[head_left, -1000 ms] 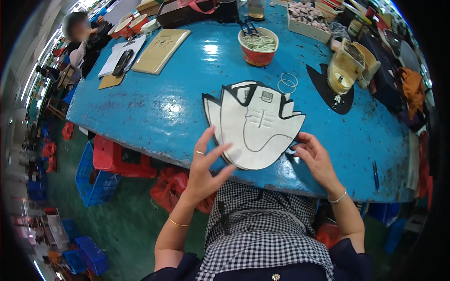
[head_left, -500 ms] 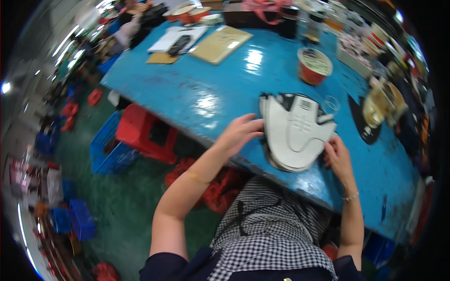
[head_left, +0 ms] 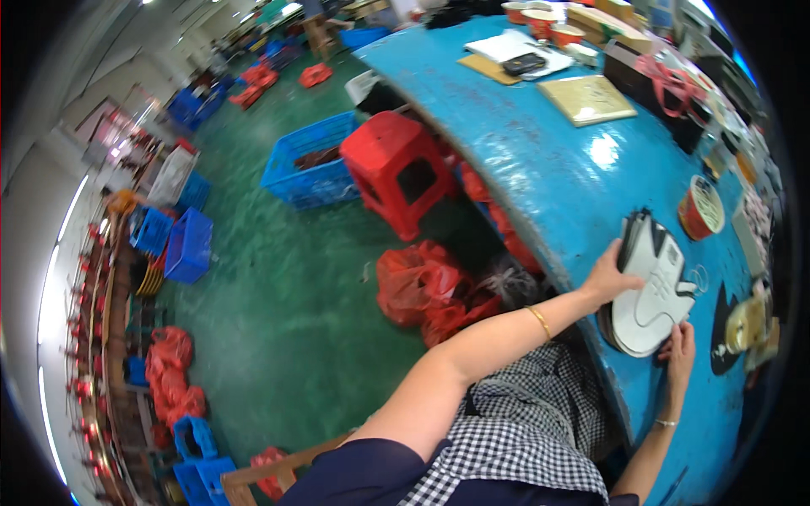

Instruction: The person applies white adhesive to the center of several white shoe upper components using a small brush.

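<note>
Your left hand lies flat on the white shoe-upper stack at the blue worktop's near edge; your right hand pinches its lower corner, fingers closed.

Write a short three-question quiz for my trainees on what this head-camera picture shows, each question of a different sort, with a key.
1. True or false: both hands touch the stack of white and black cut pieces.
2. Multiple choice: the red stool stands (A) on the blue table, (B) on the green floor beside the table, (C) inside the blue crate.
3. Fill in: the red bowl lies on the table, farther from the person than the ____.

Key:
1. True: the left hand rests on the stack's left edge and the right hand on its near edge.
2. B
3. stack
</note>
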{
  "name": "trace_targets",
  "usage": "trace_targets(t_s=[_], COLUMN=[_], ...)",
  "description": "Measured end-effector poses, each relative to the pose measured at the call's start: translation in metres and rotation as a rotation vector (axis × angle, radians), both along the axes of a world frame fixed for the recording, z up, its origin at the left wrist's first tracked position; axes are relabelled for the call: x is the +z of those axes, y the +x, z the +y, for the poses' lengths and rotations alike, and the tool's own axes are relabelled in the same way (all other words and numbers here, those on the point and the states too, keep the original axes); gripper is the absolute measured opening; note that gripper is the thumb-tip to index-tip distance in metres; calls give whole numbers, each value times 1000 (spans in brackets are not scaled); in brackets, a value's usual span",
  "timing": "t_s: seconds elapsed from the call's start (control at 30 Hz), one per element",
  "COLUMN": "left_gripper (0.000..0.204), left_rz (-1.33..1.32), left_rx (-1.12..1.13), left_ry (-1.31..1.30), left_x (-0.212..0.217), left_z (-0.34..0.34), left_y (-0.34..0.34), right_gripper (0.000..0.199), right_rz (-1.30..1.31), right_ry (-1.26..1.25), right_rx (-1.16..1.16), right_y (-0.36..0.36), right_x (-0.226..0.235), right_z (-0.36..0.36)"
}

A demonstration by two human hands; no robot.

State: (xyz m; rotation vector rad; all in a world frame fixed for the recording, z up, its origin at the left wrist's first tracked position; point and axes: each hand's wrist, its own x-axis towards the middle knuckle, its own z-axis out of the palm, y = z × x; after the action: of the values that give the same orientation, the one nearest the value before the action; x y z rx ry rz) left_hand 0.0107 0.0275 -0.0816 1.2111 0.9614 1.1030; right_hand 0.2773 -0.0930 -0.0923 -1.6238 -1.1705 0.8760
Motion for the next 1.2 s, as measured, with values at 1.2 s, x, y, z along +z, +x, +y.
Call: trace_targets(t_s=[1.2], left_gripper=[65], left_rz=[-649], left_rx=[-31], left_ry=[-471], left_x=[57], left_z=[-116], left_y=[-6], right_gripper=[70], right_rz=[900], right_ry=[-41], right_rx=[-93], right_y=[-1], right_x=[7], right_z=[-18])
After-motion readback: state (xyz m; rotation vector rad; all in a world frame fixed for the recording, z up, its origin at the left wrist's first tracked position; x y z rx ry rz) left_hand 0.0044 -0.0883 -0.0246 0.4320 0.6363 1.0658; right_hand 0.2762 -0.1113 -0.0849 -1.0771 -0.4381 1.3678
